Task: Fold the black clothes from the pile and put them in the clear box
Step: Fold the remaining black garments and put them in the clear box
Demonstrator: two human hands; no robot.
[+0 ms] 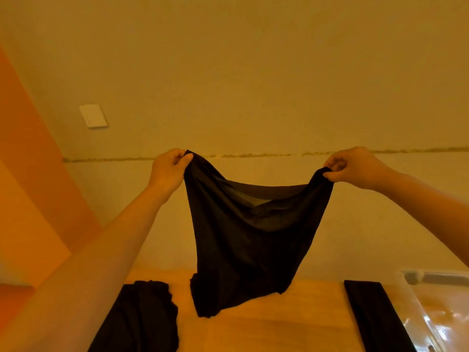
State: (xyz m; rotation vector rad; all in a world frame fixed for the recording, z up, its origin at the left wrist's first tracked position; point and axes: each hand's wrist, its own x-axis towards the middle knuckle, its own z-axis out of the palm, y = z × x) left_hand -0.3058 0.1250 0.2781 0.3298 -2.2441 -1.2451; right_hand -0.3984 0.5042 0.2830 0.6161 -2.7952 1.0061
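Note:
A black garment hangs in the air in front of me, stretched between both hands above the wooden table. My left hand pinches its upper left corner and my right hand pinches its upper right corner. The garment's lower end dangles just over the table. A pile of black clothes lies on the table at the lower left. The clear box stands at the lower right.
A folded black piece lies on the table beside the clear box's left wall. A plain wall rises behind the table, with a white switch plate at the left.

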